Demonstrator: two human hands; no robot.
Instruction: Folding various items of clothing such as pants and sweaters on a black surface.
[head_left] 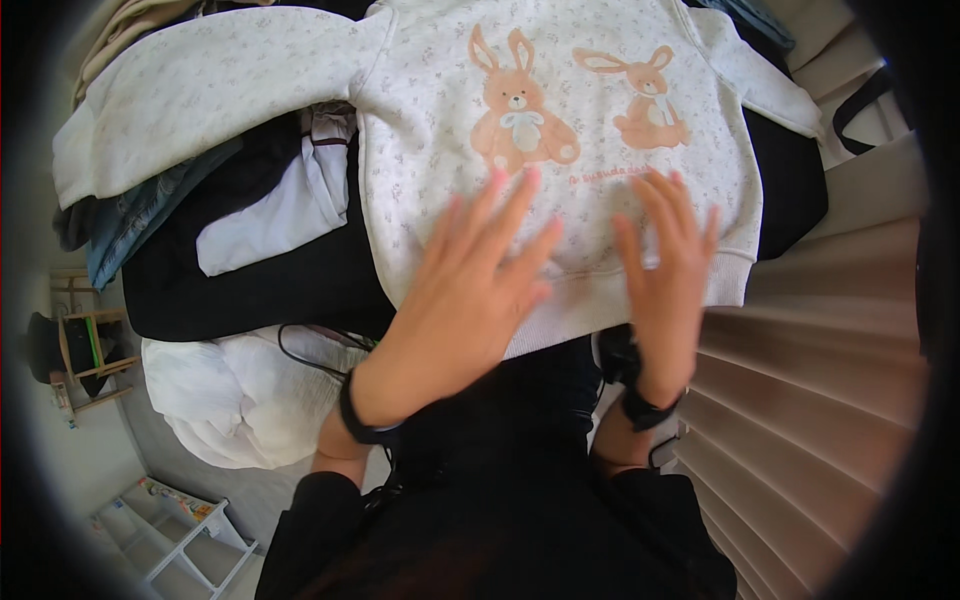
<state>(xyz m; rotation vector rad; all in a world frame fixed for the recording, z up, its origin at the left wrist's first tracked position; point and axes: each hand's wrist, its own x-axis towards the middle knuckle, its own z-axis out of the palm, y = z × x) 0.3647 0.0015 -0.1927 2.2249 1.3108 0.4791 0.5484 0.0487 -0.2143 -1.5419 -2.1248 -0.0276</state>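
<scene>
A white sweatshirt (430,150) with a small floral print and two peach rabbits lies spread out, front up, on a black surface (270,305). Its left sleeve reaches far out to the left; the other sleeve points to the right. Over the lower front of the sweatshirt is my left hand (460,285), fingers spread and slightly blurred. My right hand (668,285) is nearer the right side of the hem, its fingers also apart. Neither hand grips anything; whether the fingertips touch the cloth I cannot tell. Dark bands with cables circle both wrists.
A white sock-like garment (280,225) and folded denim (150,215) lie left of the sweatshirt. Below the black surface sits a puffy white bundle (240,400). Beige curtains (800,370) hang at the right. A white rack (180,540) stands on the floor at the lower left.
</scene>
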